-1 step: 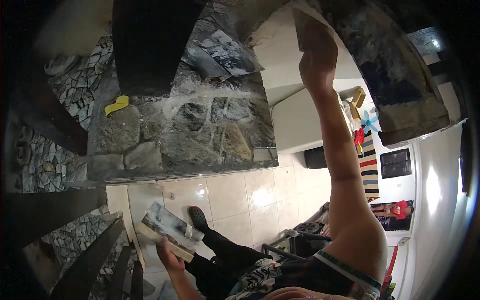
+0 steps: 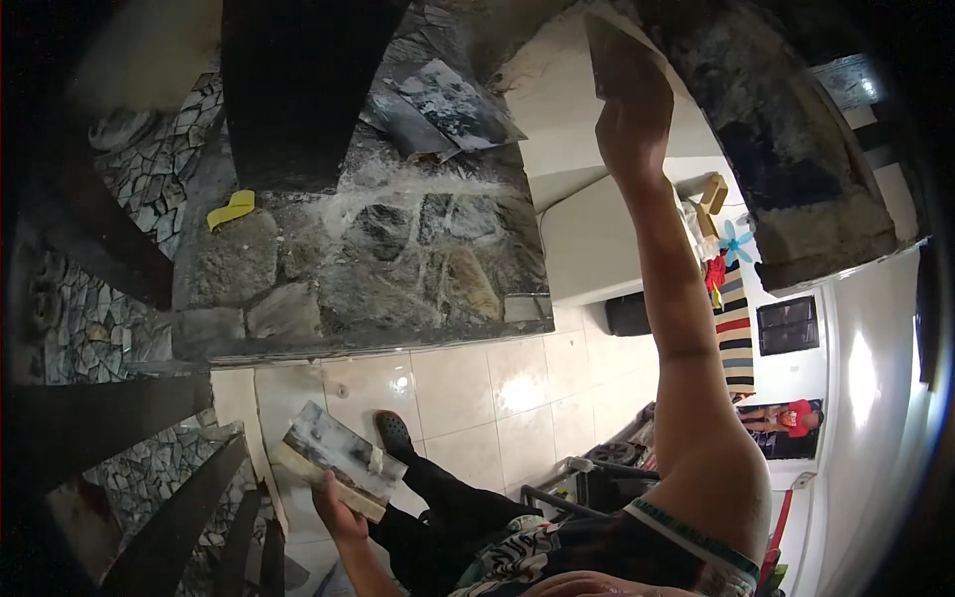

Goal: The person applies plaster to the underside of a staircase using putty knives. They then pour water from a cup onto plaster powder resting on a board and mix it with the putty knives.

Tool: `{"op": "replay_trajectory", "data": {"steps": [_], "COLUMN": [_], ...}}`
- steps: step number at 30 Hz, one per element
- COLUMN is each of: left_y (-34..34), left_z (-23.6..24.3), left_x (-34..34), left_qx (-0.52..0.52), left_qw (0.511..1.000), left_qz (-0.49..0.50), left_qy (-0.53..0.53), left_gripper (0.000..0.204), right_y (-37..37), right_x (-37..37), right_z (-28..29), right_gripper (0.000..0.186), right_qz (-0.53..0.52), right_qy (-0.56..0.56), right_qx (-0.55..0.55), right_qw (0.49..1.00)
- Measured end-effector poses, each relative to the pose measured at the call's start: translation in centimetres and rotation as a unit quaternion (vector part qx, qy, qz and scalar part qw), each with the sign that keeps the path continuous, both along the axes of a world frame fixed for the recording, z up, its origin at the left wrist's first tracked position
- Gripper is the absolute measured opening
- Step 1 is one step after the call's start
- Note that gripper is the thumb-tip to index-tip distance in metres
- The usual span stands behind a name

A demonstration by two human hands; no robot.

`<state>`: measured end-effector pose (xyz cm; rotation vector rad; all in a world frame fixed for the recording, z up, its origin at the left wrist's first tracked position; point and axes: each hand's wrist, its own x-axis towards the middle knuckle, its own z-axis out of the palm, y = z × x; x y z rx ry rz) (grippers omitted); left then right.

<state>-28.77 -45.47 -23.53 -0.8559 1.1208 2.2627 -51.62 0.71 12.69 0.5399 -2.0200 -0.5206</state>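
Observation:
My left hand [image 2: 340,509], low in the view, is closed on the near edge of a rectangular board [image 2: 343,453] smeared grey and white, with a pale strip along that edge. High up at the right, my raised right hand [image 2: 639,124] grips a thin, flat, brownish plate [image 2: 615,55] with a straight edge. That plate lies against or very near the whitish wall surface [image 2: 542,90]; actual contact cannot be made out. My right-hand fingers are partly hidden behind the hand itself.
A rough stone-faced ledge [image 2: 388,264] dusted white bears grey sheets [image 2: 448,104] and a yellow strip [image 2: 232,210]. Dark posts [image 2: 288,90] and slanting rails [image 2: 179,517] stand left. A thick stone edge [image 2: 786,139] overhangs right of my arm. Pale floor tiles [image 2: 453,393] lie far below.

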Motion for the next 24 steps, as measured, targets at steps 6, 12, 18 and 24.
{"op": "replay_trajectory", "data": {"steps": [6, 12, 18, 24], "left_y": [0.5, 1.1, 0.2, 0.3], "left_z": [-0.6, 0.3, -0.6, 0.8], "left_x": [0.3, -0.2, -0.5, -0.6], "left_qx": [-0.025, -0.030, -0.040, -0.057], "left_qw": [0.999, 0.998, 0.996, 0.996], "left_qz": [-0.004, -0.006, -0.003, -0.013], "left_qy": [-0.046, -0.063, -0.085, -0.069], "left_gripper": [0.052, 0.052, 0.052, 0.052], "right_y": [-1.1, -0.7, -0.6, 1.6], "right_x": [-1.2, -1.7, -2.4, -1.4], "right_z": [-0.2, -1.5, -3.3, -7.1], "right_gripper": [0.045, 0.049, 0.046, 0.044], "right_qz": [-0.034, -0.030, -0.052, -0.130], "right_qy": [0.019, 0.021, -0.008, -0.080], "right_qx": [-0.003, -0.031, -0.110, -0.083], "right_qw": [0.999, 0.999, 0.993, 0.985]}}
